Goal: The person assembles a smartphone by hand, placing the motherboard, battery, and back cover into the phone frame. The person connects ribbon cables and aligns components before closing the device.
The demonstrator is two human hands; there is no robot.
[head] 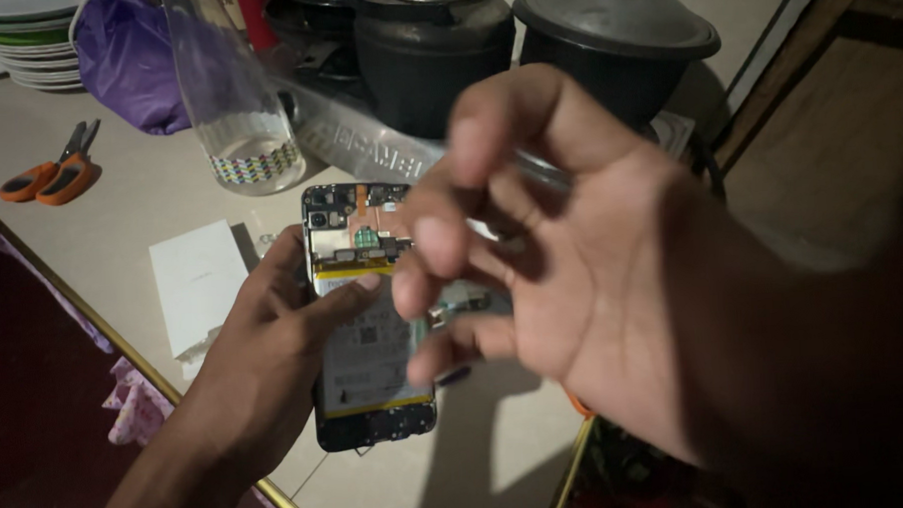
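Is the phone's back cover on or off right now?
Off: the phone in the left hand shows its bare battery and circuit board.

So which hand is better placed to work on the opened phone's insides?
Probably the right hand: it hovers over the opened phone, blurred, fingers curled above the battery. The left hand is gripping the phone's edge.

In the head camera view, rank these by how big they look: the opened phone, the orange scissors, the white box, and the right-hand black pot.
1. Black pot, partly cut off by the frame.
2. Opened phone, partly covered by the left hand.
3. White box.
4. Orange scissors.
The pot stands farther back, the phone nearer, so their true order is unsure.
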